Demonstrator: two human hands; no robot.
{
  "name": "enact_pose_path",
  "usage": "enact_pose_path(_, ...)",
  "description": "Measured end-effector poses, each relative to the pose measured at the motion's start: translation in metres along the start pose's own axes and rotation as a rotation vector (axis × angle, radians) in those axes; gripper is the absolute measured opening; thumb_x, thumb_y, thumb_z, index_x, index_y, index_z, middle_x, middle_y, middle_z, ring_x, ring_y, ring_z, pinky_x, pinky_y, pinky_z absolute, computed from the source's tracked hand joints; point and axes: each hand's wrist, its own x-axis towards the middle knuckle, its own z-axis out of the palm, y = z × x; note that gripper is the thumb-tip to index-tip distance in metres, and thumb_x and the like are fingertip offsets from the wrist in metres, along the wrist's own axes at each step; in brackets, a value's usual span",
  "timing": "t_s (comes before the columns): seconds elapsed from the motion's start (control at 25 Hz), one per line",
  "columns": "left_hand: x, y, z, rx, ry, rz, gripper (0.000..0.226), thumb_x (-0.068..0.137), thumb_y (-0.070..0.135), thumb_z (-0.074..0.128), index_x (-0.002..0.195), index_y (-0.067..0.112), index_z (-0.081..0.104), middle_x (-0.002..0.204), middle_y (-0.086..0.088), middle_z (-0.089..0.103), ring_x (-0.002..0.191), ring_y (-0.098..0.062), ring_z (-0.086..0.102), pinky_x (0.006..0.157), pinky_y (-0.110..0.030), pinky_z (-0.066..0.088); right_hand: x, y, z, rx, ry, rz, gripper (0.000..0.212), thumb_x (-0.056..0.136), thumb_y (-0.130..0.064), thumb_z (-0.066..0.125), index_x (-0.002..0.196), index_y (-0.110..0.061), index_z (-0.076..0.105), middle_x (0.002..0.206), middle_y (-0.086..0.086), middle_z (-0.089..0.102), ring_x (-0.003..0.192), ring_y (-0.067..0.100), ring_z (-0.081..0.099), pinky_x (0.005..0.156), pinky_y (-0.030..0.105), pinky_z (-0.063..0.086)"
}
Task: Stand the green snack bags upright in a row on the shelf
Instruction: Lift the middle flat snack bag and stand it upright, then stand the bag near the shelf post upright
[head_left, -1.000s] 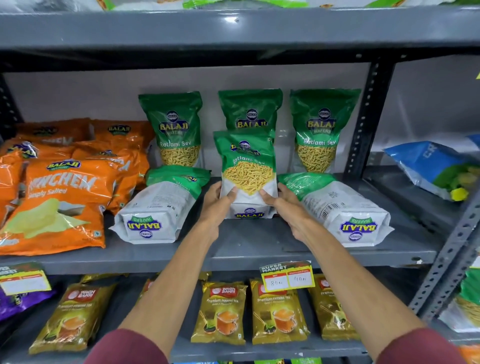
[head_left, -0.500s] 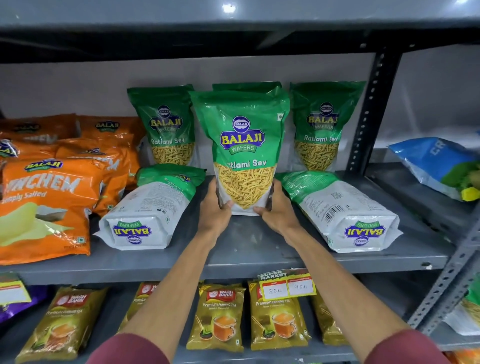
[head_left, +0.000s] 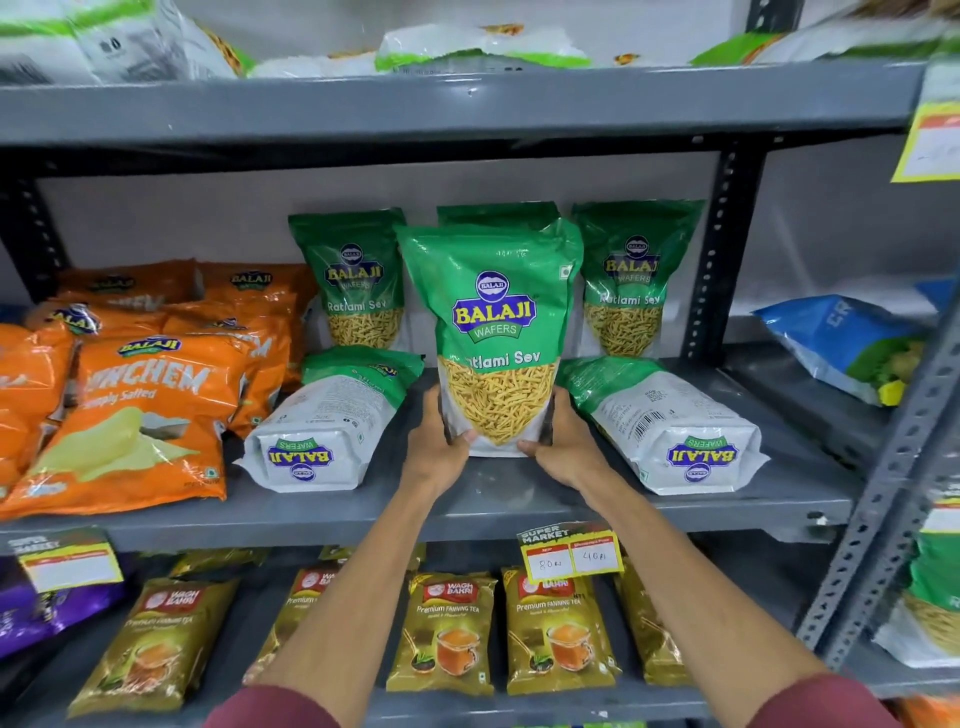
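Grey metal shelf (head_left: 519, 499), front strip lying bare. Orange chip bags (head_left: 140, 410) crowding the left end. Left flat bag (head_left: 332, 426) lying just beside the left hand (head_left: 434, 447), which is gripping the upright green bag (head_left: 493, 332) at its lower left edge. Right hand (head_left: 563, 447) clasping the lower right. Three bags standing behind. Right flat bag (head_left: 670, 431) lying close, upright post (head_left: 719, 249) behind it.
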Motion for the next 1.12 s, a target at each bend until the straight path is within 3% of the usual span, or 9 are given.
enact_pose_path(0.28, -0.036, -0.01, -0.012, 0.028, -0.006, 0.071, 0.072, 0.089, 0.021, 0.068, 0.147, 0.032, 0.026, 0.138, 0.002, 0.062, 0.128, -0.025, 0.058, 0.102, -0.034, 0.044, -0.045, 0.001, -0.008, -0.092, -0.006, -0.071, 0.079, 0.082, -0.018, 0.082, 0.146, -0.02, 0.035, 0.145, 0.002, 0.06, 0.13, 0.027, 0.059, 0.096, 0.029, 0.04)
enact_pose_path(0.44, -0.057, 0.003, -0.008, 0.04, 0.106, 0.106, 0.082, 0.092, 0.018, 0.067, 0.156, 0.022, 0.016, 0.153, -0.006, 0.046, 0.14, -0.027, 0.045, 0.109, -0.038, 0.038, -0.065, -0.013, -0.022, -0.211, -0.037, -0.175, 0.086, 0.084, -0.026, 0.08, 0.153, -0.014, 0.029, 0.148, 0.009, 0.057, 0.131, 0.03, 0.058, 0.106, 0.043, 0.049)
enact_pose_path(0.56, -0.093, 0.02, 0.011, 0.093, 0.358, 0.434, 0.061, 0.097, 0.028, 0.059, 0.15, 0.021, 0.03, 0.148, -0.004, 0.041, 0.135, -0.015, 0.041, 0.108, -0.029, 0.034, -0.074, -0.027, -0.058, -0.233, 0.199, -0.325, 0.064, 0.09, -0.04, 0.072, 0.144, -0.018, 0.046, 0.127, 0.003, 0.068, 0.097, 0.016, 0.067, 0.084, 0.032, 0.052)
enact_pose_path(0.64, -0.103, 0.047, 0.035, 0.09, 0.213, 0.564, 0.037, 0.102, 0.038, 0.047, 0.137, 0.027, 0.045, 0.134, 0.006, 0.053, 0.122, -0.006, 0.05, 0.1, -0.023, 0.041, -0.066, -0.031, -0.096, -0.259, 0.416, -0.354, 0.051, 0.094, -0.05, 0.059, 0.135, -0.02, 0.06, 0.115, 0.0, 0.069, 0.089, 0.016, 0.064, 0.079, 0.032, 0.051)
enact_pose_path(0.8, -0.089, 0.111, 0.091, -0.093, -0.097, 0.174, 0.042, 0.098, 0.05, 0.044, 0.119, 0.017, 0.058, 0.109, 0.003, 0.065, 0.11, -0.02, 0.062, 0.086, -0.033, 0.047, -0.044, -0.002, -0.166, -0.422, 0.567, -0.064, 0.051, 0.096, -0.057, 0.047, 0.121, -0.019, 0.069, 0.122, 0.011, 0.068, 0.112, 0.038, 0.065, 0.085, 0.044, 0.051)
enact_pose_path(0.88, -0.076, 0.121, 0.114, -0.204, -0.241, -0.183, 0.058, 0.092, 0.061, 0.05, 0.126, 0.013, 0.055, 0.118, 0.003, 0.06, 0.121, -0.024, 0.057, 0.088, -0.03, 0.04, -0.04, 0.024, -0.18, -0.452, 0.387, 0.242, 0.073, 0.094, -0.07, 0.04, 0.131, -0.011, 0.063, 0.136, 0.022, 0.063, 0.127, 0.043, 0.059, 0.094, 0.047, 0.047)
enact_pose_path(0.96, -0.064, 0.118, 0.13, -0.369, -0.272, -0.362, 0.07, 0.085, 0.061, 0.061, 0.131, 0.009, 0.057, 0.128, -0.002, 0.064, 0.122, -0.025, 0.058, 0.093, -0.031, 0.042, -0.042, 0.039, -0.179, -0.18, 0.171, 0.433, 0.096, 0.087, -0.082, 0.041, 0.145, -0.006, 0.051, 0.151, 0.022, 0.052, 0.139, 0.039, 0.051, 0.108, 0.044, 0.041)
enact_pose_path(1.04, -0.053, 0.115, 0.142, -0.509, -0.227, -0.403, 0.059, 0.082, 0.051, 0.07, 0.121, 0.007, 0.065, 0.119, -0.008, 0.072, 0.11, -0.025, 0.066, 0.092, -0.034, 0.05, -0.039, 0.049, -0.181, 0.041, 0.105, 0.454, 0.1, 0.08, -0.081, 0.054, 0.145, -0.006, 0.05, 0.143, 0.014, 0.058, 0.131, 0.032, 0.057, 0.095, 0.036, 0.043)
enact_pose_path(1.12, -0.045, 0.116, 0.149, -0.55, -0.198, -0.4, 0.039, 0.083, 0.041, 0.073, 0.104, 0.008, 0.072, 0.099, -0.006, 0.078, 0.096, -0.023, 0.07, 0.083, -0.034, 0.053, -0.035, 0.053, -0.186, 0.147, 0.115, 0.414, 0.079, 0.079, -0.072, 0.065, 0.124, -0.008, 0.062, 0.111, 0.002, 0.073, 0.098, 0.018, 0.07, 0.072, 0.028, 0.047)
